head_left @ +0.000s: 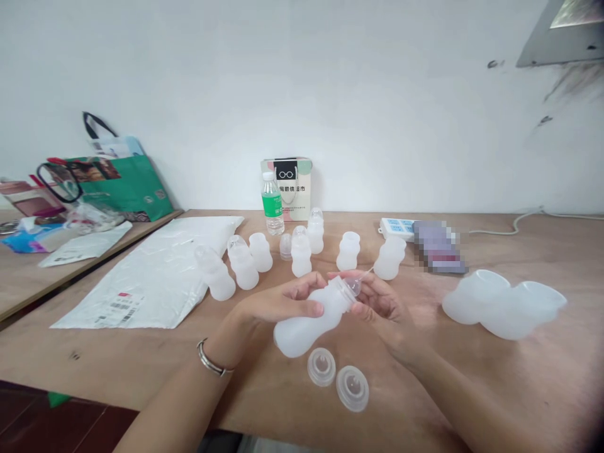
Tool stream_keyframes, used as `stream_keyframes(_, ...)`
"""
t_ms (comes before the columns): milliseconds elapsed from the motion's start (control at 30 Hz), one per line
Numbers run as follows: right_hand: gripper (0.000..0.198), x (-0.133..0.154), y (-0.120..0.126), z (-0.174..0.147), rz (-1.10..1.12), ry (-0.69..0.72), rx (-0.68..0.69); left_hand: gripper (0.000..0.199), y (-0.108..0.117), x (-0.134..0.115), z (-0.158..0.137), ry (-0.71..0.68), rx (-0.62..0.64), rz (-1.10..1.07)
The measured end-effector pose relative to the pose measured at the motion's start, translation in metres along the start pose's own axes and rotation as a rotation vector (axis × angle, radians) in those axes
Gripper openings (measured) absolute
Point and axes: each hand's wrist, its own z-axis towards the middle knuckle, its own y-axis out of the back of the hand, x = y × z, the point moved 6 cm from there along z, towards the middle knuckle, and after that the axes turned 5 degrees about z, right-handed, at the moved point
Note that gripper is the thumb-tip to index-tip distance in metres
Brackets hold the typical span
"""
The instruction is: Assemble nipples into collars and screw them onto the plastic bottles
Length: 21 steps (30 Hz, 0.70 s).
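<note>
My left hand (287, 301) is wrapped round a frosted white baby bottle (304, 328), tilted with its neck up to the right. At its top is a clear nipple (352, 287) in a collar. My right hand (384, 311) closes on that collar, thumb in front and fingers behind. Just below the bottle, two translucent nipple collars lie on the table: one (321, 371) to the left, another (353, 395) nearer me. Beyond my hands stand several more bottles, some capped, like this capped bottle (243, 264), and some uncapped, like this open bottle (348, 253).
Two open bottles (514, 318) lean together at the right of the wooden table (509, 396). A white plastic mailer (155, 270) lies at left. Behind are a water bottle (272, 204), a paper bag (302, 182), a power strip (396, 228) and a blurred-out object (436, 245).
</note>
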Motion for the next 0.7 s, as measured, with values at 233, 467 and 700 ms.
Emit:
stream_keyframes(233, 0.028, 0.002, -0.004, -0.003, -0.078, 0.002, 0.078, 0.061, -0.009, 0.008, -0.004, 0.092, 0.111, -0.117)
stream_keyframes(467, 0.033, -0.004, 0.009, -0.003, -0.156, 0.078, -0.211, 0.041, -0.002, -0.003, 0.000, 0.033, -0.093, 0.189)
stream_keyframes(700, 0.040, -0.011, 0.011, 0.001, -0.051, 0.018, -0.257, 0.050, 0.002, -0.009, 0.000, 0.043, -0.337, 0.498)
